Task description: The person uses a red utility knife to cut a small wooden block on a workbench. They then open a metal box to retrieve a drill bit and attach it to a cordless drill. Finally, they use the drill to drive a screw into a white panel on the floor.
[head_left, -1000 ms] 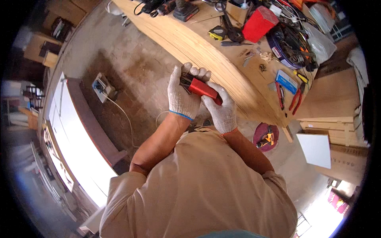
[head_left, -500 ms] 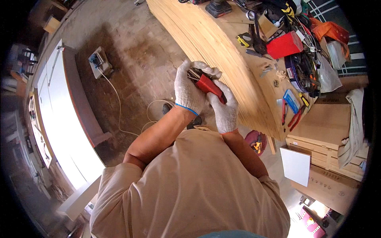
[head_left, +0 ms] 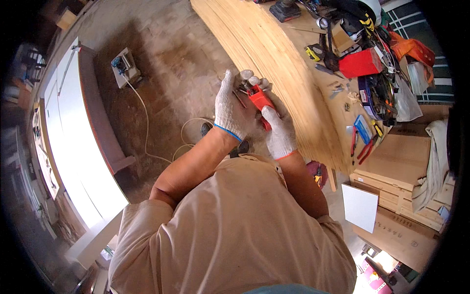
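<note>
My left hand (head_left: 230, 108), in a white knit glove with a blue cuff, is cupped with its fingers curled. Thin dark metal rods (head_left: 240, 99) that look like bits lie in its palm. My right hand (head_left: 280, 130), gloved in white with an orange cuff, grips a small red plastic case (head_left: 260, 100), thumb on top. The case is tilted, its far end close to the curled fingertips of my left hand. How many rods there are, and whether some are inside the case, is hidden by the gloves.
Alongside my hands runs a long wooden workbench (head_left: 274, 54). On it are a red box (head_left: 360, 62), a tape measure (head_left: 313, 52), pliers (head_left: 366, 151) and a blue-white package (head_left: 362, 128). White panels (head_left: 83, 142) stand left. A corded power tool (head_left: 122, 66) rests on the floor.
My left thumb has lifted away and its grip has loosened, showing more of the rods. The red case has turned more lengthwise in my right hand and shows more of its length.
</note>
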Available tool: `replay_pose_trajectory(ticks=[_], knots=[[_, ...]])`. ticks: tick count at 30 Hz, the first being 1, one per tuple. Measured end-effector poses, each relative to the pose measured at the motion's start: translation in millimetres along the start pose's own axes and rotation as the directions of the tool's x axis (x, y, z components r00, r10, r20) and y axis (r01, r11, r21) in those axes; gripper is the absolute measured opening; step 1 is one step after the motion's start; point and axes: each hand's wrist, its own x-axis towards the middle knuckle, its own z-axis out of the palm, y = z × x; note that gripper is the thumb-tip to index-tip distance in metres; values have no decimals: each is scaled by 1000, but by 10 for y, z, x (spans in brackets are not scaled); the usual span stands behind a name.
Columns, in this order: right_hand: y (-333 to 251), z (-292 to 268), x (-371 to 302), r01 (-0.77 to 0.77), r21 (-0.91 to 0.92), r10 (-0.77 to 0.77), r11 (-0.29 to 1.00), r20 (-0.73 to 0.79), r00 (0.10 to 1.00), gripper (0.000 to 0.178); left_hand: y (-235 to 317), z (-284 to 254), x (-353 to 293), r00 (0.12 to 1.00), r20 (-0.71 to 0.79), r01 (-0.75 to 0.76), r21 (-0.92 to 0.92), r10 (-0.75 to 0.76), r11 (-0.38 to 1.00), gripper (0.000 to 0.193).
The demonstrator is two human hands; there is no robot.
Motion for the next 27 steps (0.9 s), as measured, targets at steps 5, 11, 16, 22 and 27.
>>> replay_pose_trajectory(ticks=[5,11,16,22,27], knots=[[93,-24,-38,-61,206,50,977,59,997,52,115,-124,47,1000,2,13,-108,-13,994,45],[180,-141,-126,-84,207,78,975,34,996,53,376,-163,65,998,-53,-37,-26,36,999,27],[209,-201,-152,-66,-32,64,997,-51,997,52,394,-1,86,978,-160,-125,64,134,990,25],[173,-122,-157,-102,-149,94,983,-61,994,52,155,153,70,959,-157,-161,384,236,909,31],[134,-101,-154,-68,-224,48,972,-94,994,48,27,174,47,945,-131,-162,605,298,779,36]])
